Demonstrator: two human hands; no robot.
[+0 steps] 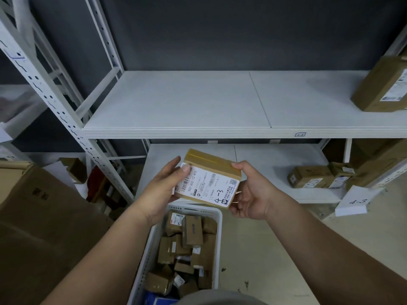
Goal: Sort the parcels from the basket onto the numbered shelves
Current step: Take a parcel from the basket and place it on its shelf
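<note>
A white metal shelving unit fills most of the frame, with its upper shelf across the middle and its lower shelf partly visible below it. At the lower left of the frame stands a large brown carton. At the bottom centre, on the floor, is a white plastic basket that holds many small brown parcels. At the right edge of the upper shelf stands a tall cardboard box, tilted a little. On the lower shelf, at the right, a group of small boxes lie close together, and just beside them a white tag shows "4-3" in handwriting. A smaller tag on the front edge of the upper shelf is too small to read surely. In the centre of the frame, above the basket and in front of the lower shelf, both hands hold one parcel whose white label has "4-3" written on it. The left hand grips its left side with the thumb laid on the label. The right hand grips its right side, thumb on top and fingers curled under.
</note>
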